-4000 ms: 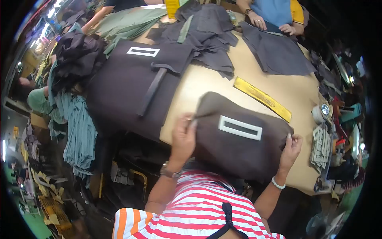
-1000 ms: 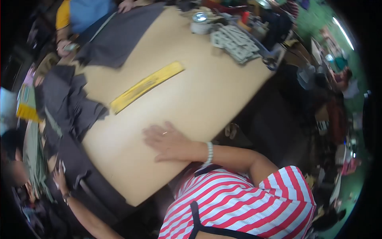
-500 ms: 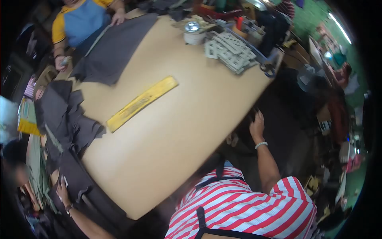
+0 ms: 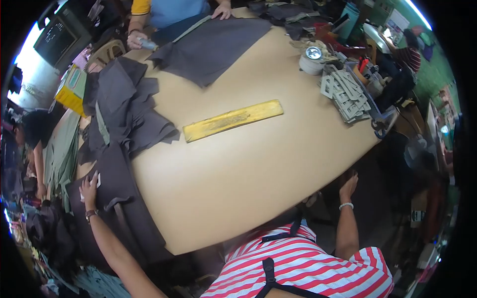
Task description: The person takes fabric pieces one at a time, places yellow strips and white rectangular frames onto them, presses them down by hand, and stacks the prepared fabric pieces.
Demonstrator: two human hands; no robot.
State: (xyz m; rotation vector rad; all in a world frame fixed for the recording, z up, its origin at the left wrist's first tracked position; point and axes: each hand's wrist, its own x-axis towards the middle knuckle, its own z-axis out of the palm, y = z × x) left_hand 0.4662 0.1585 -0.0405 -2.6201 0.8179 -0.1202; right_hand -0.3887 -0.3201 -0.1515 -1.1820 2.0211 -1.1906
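The person's left hand (image 4: 89,191) lies on the dark cloth panel (image 4: 118,180), which rests on the left side of the worktop (image 4: 248,184). Its fingers are extended over a white piece (image 4: 99,180), and this grip looks loose, not closed around anything. The panel is directly below this hand, and its long side runs along the left part of the worktop, slanting toward the person. A dark tool (image 4: 119,202) with a crosspiece lies on the panel, just beside the left wrist. The right hand (image 4: 349,186) is much farther from the panel, by the opposite near edge; its fingers are in shadow, so one cannot tell what they hold. A yellow bar (image 4: 233,120) lies between, well beyond both hands.
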